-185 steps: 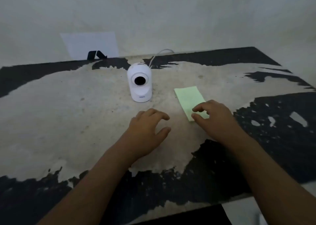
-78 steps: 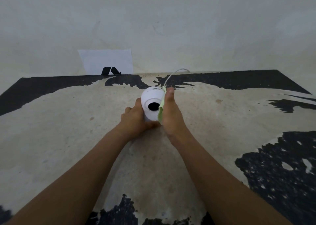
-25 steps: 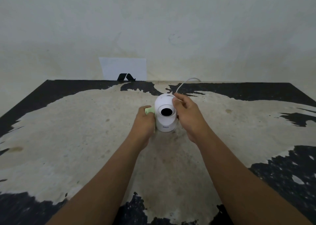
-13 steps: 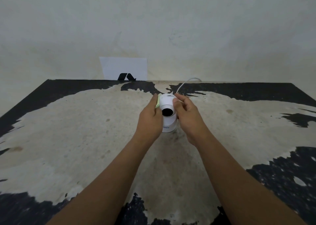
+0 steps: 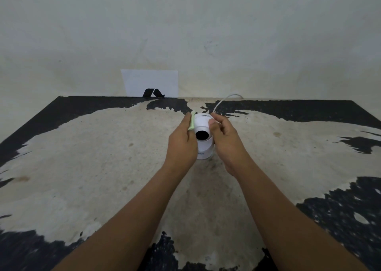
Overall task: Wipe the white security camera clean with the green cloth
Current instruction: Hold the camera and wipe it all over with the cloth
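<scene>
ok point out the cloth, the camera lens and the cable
cloth (image 5: 192, 122), head view, green strip showing above the left hand
lens (image 5: 201, 135), head view, centre of dark circle
cable (image 5: 224, 98), head view, white arc behind camera

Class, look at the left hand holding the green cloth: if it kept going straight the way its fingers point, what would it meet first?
Past the camera's side, the left hand would probably meet bare table, then the wall; depth is unclear.
</scene>
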A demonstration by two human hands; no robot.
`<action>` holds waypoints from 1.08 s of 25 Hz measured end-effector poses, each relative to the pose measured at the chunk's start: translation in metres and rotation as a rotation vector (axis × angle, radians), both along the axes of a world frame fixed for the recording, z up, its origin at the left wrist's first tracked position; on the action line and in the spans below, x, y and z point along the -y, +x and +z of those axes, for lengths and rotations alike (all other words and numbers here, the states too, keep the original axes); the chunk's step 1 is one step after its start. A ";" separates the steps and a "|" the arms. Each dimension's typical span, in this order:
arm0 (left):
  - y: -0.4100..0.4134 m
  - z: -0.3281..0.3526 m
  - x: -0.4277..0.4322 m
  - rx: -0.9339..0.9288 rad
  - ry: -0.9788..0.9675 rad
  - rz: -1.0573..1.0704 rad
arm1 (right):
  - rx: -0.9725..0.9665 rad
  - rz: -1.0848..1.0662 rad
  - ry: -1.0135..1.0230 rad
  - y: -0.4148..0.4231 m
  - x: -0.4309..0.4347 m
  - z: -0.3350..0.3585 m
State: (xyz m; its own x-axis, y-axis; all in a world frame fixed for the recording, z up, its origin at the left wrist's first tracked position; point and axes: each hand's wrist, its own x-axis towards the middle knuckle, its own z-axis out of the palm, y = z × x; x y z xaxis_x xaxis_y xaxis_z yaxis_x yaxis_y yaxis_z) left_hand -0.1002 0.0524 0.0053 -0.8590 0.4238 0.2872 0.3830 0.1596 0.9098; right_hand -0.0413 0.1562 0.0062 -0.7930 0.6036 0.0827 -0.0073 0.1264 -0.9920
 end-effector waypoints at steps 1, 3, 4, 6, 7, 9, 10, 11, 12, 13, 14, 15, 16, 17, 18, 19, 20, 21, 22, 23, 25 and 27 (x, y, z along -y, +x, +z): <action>0.000 -0.002 0.000 0.000 -0.021 -0.009 | -0.001 -0.002 -0.003 0.000 0.000 0.000; 0.003 -0.009 0.003 0.023 -0.066 -0.035 | -0.006 -0.011 0.002 -0.001 0.000 0.000; 0.004 -0.014 0.006 0.032 -0.089 -0.055 | -0.007 -0.013 0.010 -0.001 0.000 0.000; 0.006 -0.018 0.008 0.041 -0.115 -0.078 | -0.009 -0.014 0.012 -0.002 0.000 -0.001; 0.006 -0.016 0.008 0.044 -0.099 -0.070 | -0.010 -0.014 0.007 -0.002 0.000 -0.001; 0.005 -0.006 0.007 0.025 -0.059 -0.015 | -0.006 -0.009 0.005 -0.001 0.001 -0.001; 0.004 0.000 0.005 -0.003 -0.059 0.008 | -0.005 -0.006 0.005 -0.001 0.000 -0.001; 0.003 0.005 0.003 -0.034 -0.072 0.016 | -0.005 -0.003 0.002 -0.001 0.000 -0.001; 0.002 0.007 0.002 -0.053 -0.087 0.014 | -0.008 0.001 0.000 0.000 0.000 0.000; 0.003 0.007 0.002 -0.050 -0.103 0.012 | -0.011 0.005 -0.001 0.000 0.000 0.000; 0.006 0.006 0.003 -0.031 -0.120 0.010 | -0.010 0.007 0.000 0.001 0.001 0.001; 0.009 0.004 0.006 -0.013 -0.137 0.010 | -0.008 0.004 0.003 0.001 0.001 0.001; 0.012 0.000 0.009 -0.004 -0.158 0.006 | -0.007 -0.001 0.009 0.001 0.001 0.001; 0.015 -0.002 0.013 -0.002 -0.188 -0.009 | -0.009 -0.005 0.014 0.001 0.001 0.001; 0.016 -0.004 0.018 0.004 -0.220 -0.033 | -0.013 -0.004 0.013 0.000 0.002 0.001; 0.018 -0.004 0.023 0.016 -0.238 -0.056 | -0.018 0.000 0.000 0.001 0.002 0.001; 0.019 -0.004 0.028 0.035 -0.230 -0.068 | -0.023 0.008 -0.026 0.002 0.002 0.002; 0.020 -0.002 0.034 0.069 -0.202 -0.067 | -0.022 0.019 -0.061 0.003 0.001 0.003; 0.021 0.000 0.040 0.132 -0.165 -0.062 | -0.010 0.033 -0.090 0.003 0.000 0.005; 0.023 0.003 0.046 0.223 -0.121 -0.079 | 0.013 0.044 -0.100 0.005 -0.001 0.008; 0.027 0.011 0.057 0.361 -0.022 -0.174 | 0.047 0.021 -0.044 0.011 -0.002 0.015; 0.028 0.022 0.064 0.342 0.042 -0.234 | -0.008 -0.009 0.063 0.021 -0.002 0.026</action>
State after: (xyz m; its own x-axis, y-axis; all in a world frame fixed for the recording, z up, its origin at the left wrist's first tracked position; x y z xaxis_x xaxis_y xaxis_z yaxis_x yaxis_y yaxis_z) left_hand -0.0725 -0.0115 0.0273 -0.7899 0.6127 0.0232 0.0790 0.0641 0.9948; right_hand -0.0199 0.1584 0.0323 -0.7866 0.6043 0.1266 -0.0132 0.1885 -0.9820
